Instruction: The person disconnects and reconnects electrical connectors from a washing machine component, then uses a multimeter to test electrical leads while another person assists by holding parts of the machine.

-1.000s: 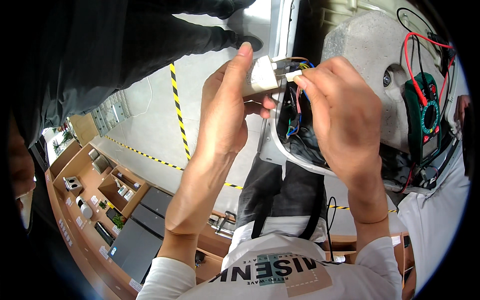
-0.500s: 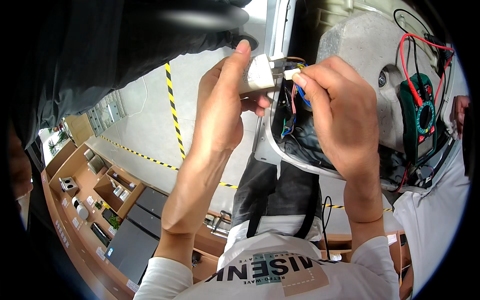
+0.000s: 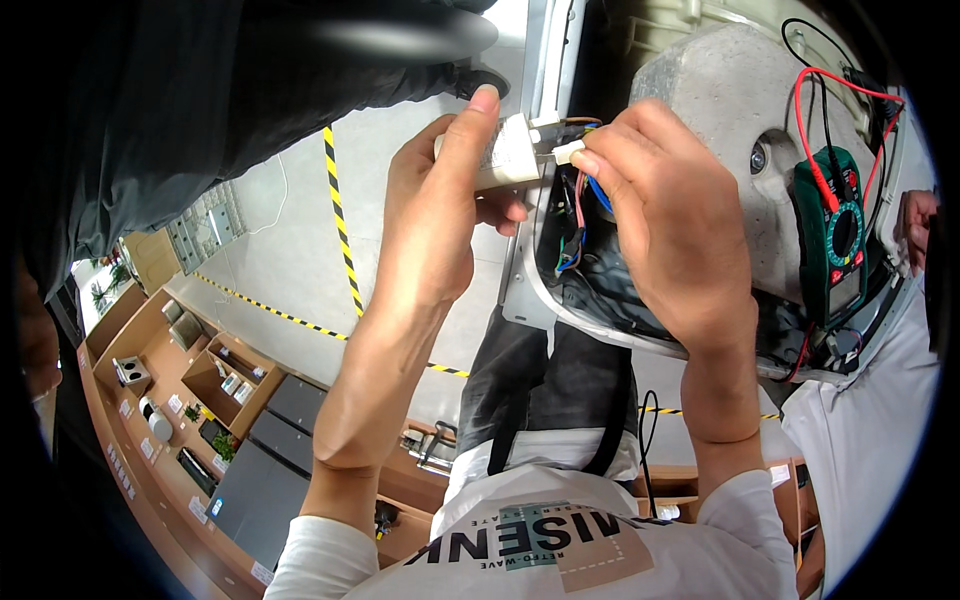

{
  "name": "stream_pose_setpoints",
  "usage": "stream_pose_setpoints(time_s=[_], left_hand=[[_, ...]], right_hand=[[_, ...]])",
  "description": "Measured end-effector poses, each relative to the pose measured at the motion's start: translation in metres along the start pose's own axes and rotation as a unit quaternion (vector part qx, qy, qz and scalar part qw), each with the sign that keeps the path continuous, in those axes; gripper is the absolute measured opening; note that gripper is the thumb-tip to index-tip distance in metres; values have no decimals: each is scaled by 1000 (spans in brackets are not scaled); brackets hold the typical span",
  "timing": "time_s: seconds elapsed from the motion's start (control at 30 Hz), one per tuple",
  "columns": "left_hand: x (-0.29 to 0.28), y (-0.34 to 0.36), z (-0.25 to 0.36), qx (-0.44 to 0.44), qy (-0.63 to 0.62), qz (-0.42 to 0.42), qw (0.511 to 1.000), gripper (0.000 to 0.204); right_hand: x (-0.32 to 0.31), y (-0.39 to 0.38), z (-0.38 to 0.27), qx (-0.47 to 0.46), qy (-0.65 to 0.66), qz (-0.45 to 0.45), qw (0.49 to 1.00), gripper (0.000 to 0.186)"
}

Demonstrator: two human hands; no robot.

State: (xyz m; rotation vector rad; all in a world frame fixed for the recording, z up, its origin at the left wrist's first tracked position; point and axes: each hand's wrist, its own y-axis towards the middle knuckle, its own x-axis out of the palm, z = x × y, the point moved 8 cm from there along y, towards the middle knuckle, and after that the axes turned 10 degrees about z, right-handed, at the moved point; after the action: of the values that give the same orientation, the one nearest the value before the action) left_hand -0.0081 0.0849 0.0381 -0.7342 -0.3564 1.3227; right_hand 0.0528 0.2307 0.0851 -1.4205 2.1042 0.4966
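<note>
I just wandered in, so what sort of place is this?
Probably an appliance repair workshop or training room: there's an opened machine with a grey block inside, a green multimeter, and black-and-yellow floor tape.

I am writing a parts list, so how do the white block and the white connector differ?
The white block is much larger than the white connector. The block is held in the left grip, whereas the connector is pinched in the right grip. Both are white, held, and close together.
</note>
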Motion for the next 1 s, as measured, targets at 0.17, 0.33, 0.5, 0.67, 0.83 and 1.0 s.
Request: stream_pose_setpoints(time_s=[0.17, 0.33, 0.5, 0.67, 0.83, 1.0], left_hand=[[0, -3, 1, 6, -3, 4, 1000, 55], [-2, -3, -1, 11, -30, 27, 999, 51], [-8, -12, 13, 105, 49, 51, 992, 48], [-8, -13, 12, 106, 34, 35, 993, 50], [-2, -10, 4, 70, -12, 21, 997, 51], [2, -13, 1, 46, -25, 39, 998, 53]], right_hand=[[-1, 1, 1, 7, 15, -9, 1000, 10], [-1, 0, 1, -5, 25, 3, 1000, 11], [1, -3, -3, -34, 13, 25, 999, 9], [-5, -16, -7, -46, 97, 109, 988, 15], [-8, -26, -4, -19, 76, 168, 983, 20], [-8, -35, -7, -3, 33, 213, 977, 22]])
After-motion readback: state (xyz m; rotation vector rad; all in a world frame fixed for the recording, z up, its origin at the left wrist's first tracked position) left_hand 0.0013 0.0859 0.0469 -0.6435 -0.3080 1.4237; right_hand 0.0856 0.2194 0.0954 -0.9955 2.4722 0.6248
